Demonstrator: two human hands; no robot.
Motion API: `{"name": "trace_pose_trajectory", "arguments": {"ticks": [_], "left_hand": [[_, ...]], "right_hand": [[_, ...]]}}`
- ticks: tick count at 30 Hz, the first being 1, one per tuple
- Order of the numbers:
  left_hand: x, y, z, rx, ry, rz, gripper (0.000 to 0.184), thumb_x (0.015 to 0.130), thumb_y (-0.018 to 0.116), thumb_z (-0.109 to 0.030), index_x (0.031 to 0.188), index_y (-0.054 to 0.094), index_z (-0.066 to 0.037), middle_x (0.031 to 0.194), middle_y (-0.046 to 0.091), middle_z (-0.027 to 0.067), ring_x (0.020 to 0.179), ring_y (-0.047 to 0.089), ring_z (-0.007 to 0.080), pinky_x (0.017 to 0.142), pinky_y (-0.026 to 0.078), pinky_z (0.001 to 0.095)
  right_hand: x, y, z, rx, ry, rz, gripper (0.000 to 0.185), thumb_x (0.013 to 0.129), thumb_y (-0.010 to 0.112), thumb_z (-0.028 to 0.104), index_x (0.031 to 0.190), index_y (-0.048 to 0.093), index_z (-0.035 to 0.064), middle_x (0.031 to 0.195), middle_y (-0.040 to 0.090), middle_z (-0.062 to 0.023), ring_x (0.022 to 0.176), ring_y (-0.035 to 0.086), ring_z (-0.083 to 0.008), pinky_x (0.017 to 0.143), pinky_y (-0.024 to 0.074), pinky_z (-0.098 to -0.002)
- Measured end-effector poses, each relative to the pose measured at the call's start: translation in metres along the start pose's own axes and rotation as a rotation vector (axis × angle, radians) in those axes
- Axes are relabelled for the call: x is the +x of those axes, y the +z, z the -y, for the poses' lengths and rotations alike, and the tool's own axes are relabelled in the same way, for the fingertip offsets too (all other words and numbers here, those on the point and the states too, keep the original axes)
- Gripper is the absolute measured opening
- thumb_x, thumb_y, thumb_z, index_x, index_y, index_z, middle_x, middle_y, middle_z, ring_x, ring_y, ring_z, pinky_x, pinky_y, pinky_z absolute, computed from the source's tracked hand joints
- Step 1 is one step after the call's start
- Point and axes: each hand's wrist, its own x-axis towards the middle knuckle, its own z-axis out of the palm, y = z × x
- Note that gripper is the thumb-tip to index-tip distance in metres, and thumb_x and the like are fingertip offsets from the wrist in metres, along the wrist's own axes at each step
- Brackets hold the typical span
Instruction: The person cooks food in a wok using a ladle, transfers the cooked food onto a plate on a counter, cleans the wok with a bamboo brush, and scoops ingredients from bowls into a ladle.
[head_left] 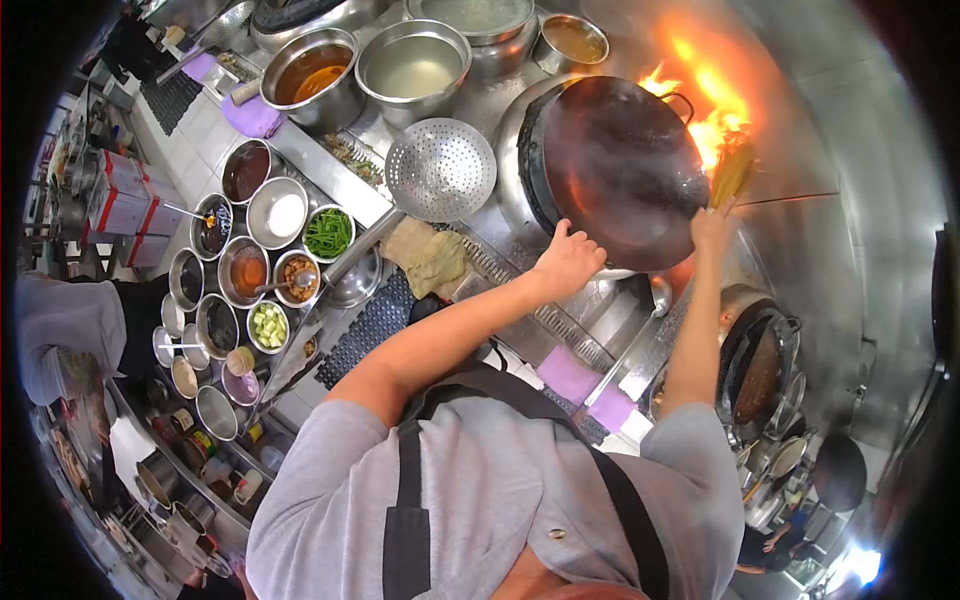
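A large dark wok [625,170] is tipped up on the stove, with faint steam or smoke over its inside. My left hand [570,262] is closed on the wok's near left edge; whether a cloth or handle lies under the fingers, I cannot tell. On the right, my right hand [712,228] is wrapped round a bamboo wok brush [734,176], its bristles pointing away from me beside the wok's right rim. Tall orange flames [712,105] rise behind the wok, close to the brush and the wok's far loop handle [682,106].
A perforated strainer [440,170] lies left of the wok, near pots of liquid [413,72]. Further left stand several ingredient bowls, including chopped greens [328,233]. A ladle [658,296] rests at the near side. A second wok [760,370] sits to the right. Another person [70,335] stands far left.
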Motion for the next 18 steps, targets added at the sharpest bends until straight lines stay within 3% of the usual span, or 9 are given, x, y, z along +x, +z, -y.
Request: {"name": "trace_pose_trajectory", "arguments": {"ticks": [2,3,6,8,9,10,12,14,18], "left_hand": [[0.003,-0.004,0.000,-0.021,-0.004,0.033,0.017,0.095,0.058,-0.026,0.095,0.068,-0.013,0.092,0.070,0.0041,0.100,0.063,0.0230,0.105,0.034,0.0586],[0.004,-0.005,0.000,-0.019,-0.007,0.038,0.017,0.096,0.058,-0.027,0.095,0.068,-0.013,0.091,0.070,0.0040,0.099,0.063,0.0229,0.105,0.034,0.0585],[0.006,-0.005,0.003,-0.021,0.006,0.039,0.017,0.096,0.058,-0.027,0.095,0.068,-0.013,0.091,0.070,0.0038,0.099,0.064,0.0230,0.105,0.034,0.0583],[0.004,-0.002,0.004,-0.035,0.008,0.019,0.017,0.096,0.059,-0.027,0.095,0.068,-0.013,0.090,0.070,0.0037,0.098,0.064,0.0234,0.105,0.034,0.0583],[0.000,-0.002,0.003,-0.031,0.014,0.013,0.017,0.095,0.059,-0.027,0.095,0.068,-0.013,0.090,0.070,0.0037,0.098,0.064,0.0235,0.104,0.034,0.0583],[-0.002,-0.003,0.002,-0.028,0.023,0.007,0.017,0.095,0.060,-0.028,0.095,0.068,-0.013,0.090,0.070,0.0036,0.098,0.064,0.0237,0.104,0.035,0.0582],[0.002,-0.005,0.008,-0.031,0.040,-0.001,0.017,0.095,0.061,-0.029,0.094,0.067,-0.013,0.091,0.070,0.0035,0.098,0.064,0.0240,0.102,0.036,0.0584],[0.003,-0.006,0.009,-0.028,0.015,0.006,0.018,0.095,0.062,-0.030,0.093,0.068,-0.013,0.091,0.070,0.0032,0.099,0.063,0.0237,0.103,0.036,0.0584],[0.003,-0.006,0.012,-0.019,0.006,0.013,0.018,0.095,0.062,-0.030,0.092,0.068,-0.013,0.090,0.070,0.0025,0.099,0.063,0.0230,0.103,0.036,0.0580]], "right_hand": [[0.002,0.015,0.022,-0.201,0.011,0.062,0.047,0.086,0.063,0.025,0.129,0.061,0.0053,0.105,0.071,-0.0241,0.098,0.069,-0.0380,0.086,0.0556,-0.0458],[-0.016,0.010,0.066,-0.245,0.050,0.377,0.043,0.085,0.062,0.025,0.121,0.067,0.0010,0.115,0.069,-0.0274,0.109,0.066,-0.0431,0.095,0.0528,-0.0455],[-0.094,-0.035,0.146,0.164,-0.144,0.627,0.061,0.085,0.066,0.030,0.138,0.056,0.0023,0.115,0.068,-0.0275,0.109,0.067,-0.0369,0.095,0.0524,-0.0414],[-0.088,-0.045,0.118,0.400,-0.300,0.735,0.081,0.081,0.073,0.033,0.152,0.044,0.0087,0.110,0.071,-0.0151,0.095,0.068,-0.0229,0.087,0.0538,-0.0371],[-0.053,-0.043,0.077,0.368,-0.369,0.834,0.074,0.086,0.071,0.034,0.151,0.046,0.0119,0.121,0.069,-0.0131,0.103,0.065,-0.0217,0.092,0.0518,-0.0353],[-0.035,-0.070,0.060,0.299,-0.016,0.959,0.069,0.084,0.073,0.031,0.147,0.051,0.0116,0.118,0.068,-0.0107,0.100,0.064,-0.0199,0.087,0.0524,-0.0344],[0.004,-0.026,-0.026,0.297,-0.048,0.274,0.051,0.082,0.069,0.021,0.130,0.060,0.0065,0.112,0.069,-0.0141,0.089,0.067,-0.0241,0.081,0.0542,-0.0375],[-0.002,-0.024,0.000,-0.031,-0.061,0.085,0.052,0.082,0.067,0.020,0.132,0.059,0.0056,0.109,0.070,-0.0184,0.090,0.068,-0.0284,0.082,0.0548,-0.0396],[-0.056,-0.005,0.075,-0.135,-0.201,0.595,0.067,0.085,0.068,0.026,0.146,0.048,0.0071,0.096,0.069,-0.0224,0.077,0.069,-0.0353,0.082,0.0563,-0.0424]]}}
